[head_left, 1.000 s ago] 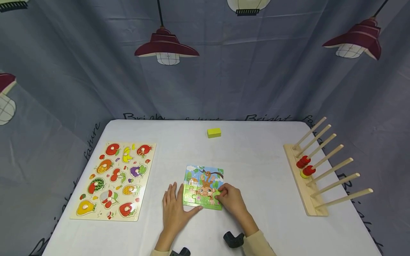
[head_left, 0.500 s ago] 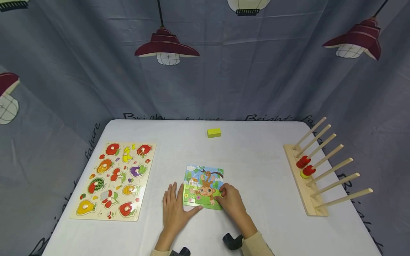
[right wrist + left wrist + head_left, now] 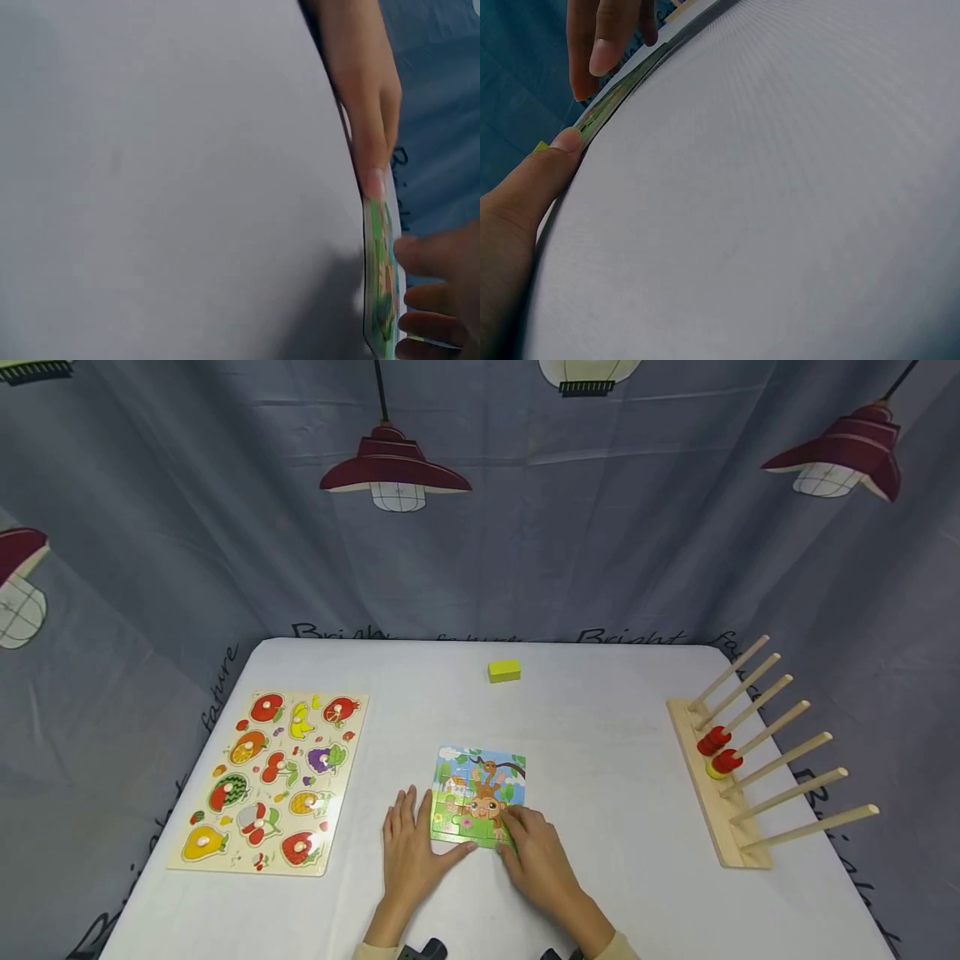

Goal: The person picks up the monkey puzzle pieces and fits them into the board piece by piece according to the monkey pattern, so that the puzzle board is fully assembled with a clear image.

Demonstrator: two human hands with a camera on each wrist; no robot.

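Note:
A square jigsaw puzzle (image 3: 480, 781) with a monkey picture lies flat on the white table, its visible pieces fitted together. My left hand (image 3: 412, 852) rests at its lower left with fingers extended. The left thumb (image 3: 566, 141) touches the puzzle's near edge, as the left wrist view also shows. Over the lower right corner is my right hand (image 3: 542, 864), its fingers slightly bent and covering that corner. In the right wrist view the right fingers (image 3: 427, 255) point at the puzzle (image 3: 381, 277) with nothing gripped between them; whether they touch its surface cannot be told.
A fruit peg-puzzle board (image 3: 270, 781) lies on the left of the table (image 3: 600, 727). At the back sits a yellow block (image 3: 504, 672). A wooden rack (image 3: 720, 793) with upright pegs and several red and yellow beads stands on the right.
My right hand has shifted left and toward me, from the puzzle's right edge to its lower right corner. The left hand and the puzzle stay in place.

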